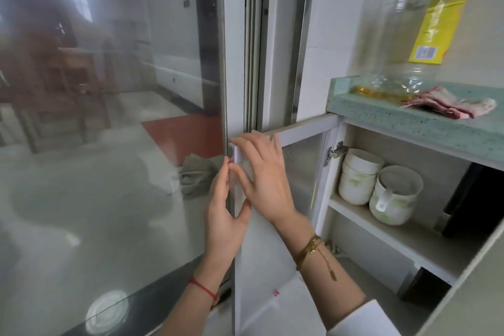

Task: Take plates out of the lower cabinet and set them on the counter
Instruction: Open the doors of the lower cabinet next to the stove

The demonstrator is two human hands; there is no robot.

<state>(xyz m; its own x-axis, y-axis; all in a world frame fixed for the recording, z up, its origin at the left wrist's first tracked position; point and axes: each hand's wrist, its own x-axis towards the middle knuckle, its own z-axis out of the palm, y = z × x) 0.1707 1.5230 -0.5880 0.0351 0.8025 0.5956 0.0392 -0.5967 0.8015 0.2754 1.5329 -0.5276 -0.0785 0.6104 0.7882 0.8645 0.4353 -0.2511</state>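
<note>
The lower cabinet's white door stands swung out, edge-on to me. My left hand pinches the door's free edge just below the white handle, thumb on the inner side. My right hand lies against the door's inner face with fingers spread, fingertips at the handle. Inside, on the upper shelf, sit two stacked white bowls and a white bowl holding a spoon. No plates show. The green speckled counter runs above the cabinet.
A big, nearly empty oil bottle and a pink cloth sit on the counter. A dark object fills the cabinet's right side. A glass sliding door and its frame stand close on the left.
</note>
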